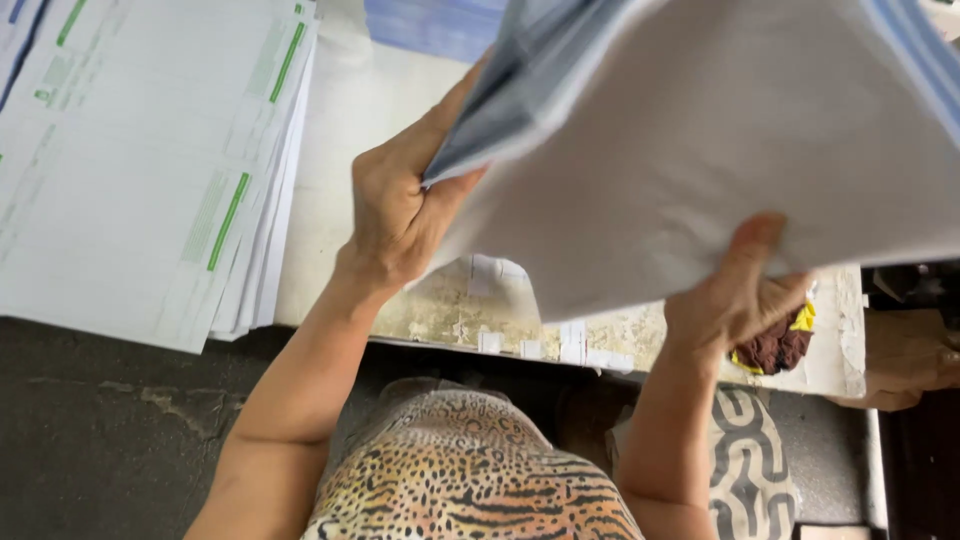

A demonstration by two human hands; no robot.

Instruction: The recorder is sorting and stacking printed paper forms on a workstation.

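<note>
Above the table edge [440, 345], right hand [735, 295] and left hand [395, 205] both grip a lifted sheaf of paper [700, 140], thumbs on top. Brown-yellow cloth [780, 345] under right hand. Farther left, stack of green-striped forms [140, 170] lies flat.

Sheaf of papers [700, 140], upper right of the frame: cut off by the top and right edges, near corner blurred. Left hand [400, 205]: fingertips hidden behind the sheaf. Right hand [735, 290]: fingers hidden under it, thumb showing. Stack of printed forms [140, 160], upper left: cut by the top and left edges, print too small to tell. Dark cloth bundle [778, 348], lower right: partly hidden by the right hand.
</note>
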